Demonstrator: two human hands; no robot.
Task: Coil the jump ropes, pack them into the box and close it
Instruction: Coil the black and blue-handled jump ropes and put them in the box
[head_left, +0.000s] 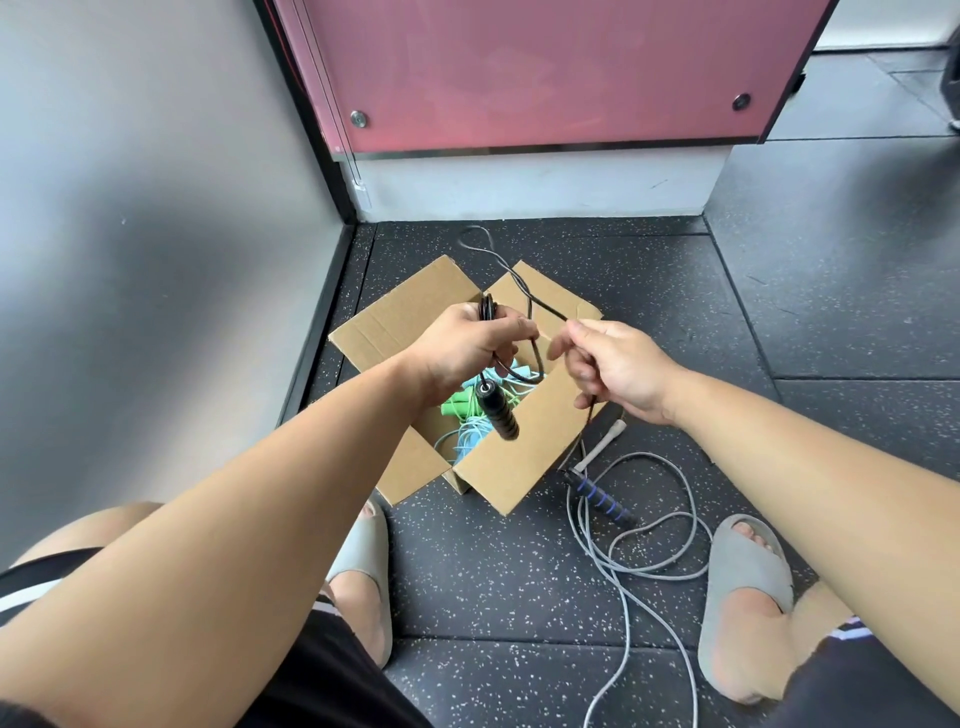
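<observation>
Coiling is the step now: left hand (462, 343) grips black rope (501, 415) loops, right hand (618, 364) pinches its free length. Next it must bring another loop across.

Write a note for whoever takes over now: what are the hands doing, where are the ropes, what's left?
Left hand grips the half-coiled black rope, a handle dangling; right hand pinches its loose cord.
Box stands open on the floor, green rope and blue rope inside.
Grey rope lies uncoiled beside the box.
Left: finish the black coil, pack it, coil and pack grey, close the box.
</observation>
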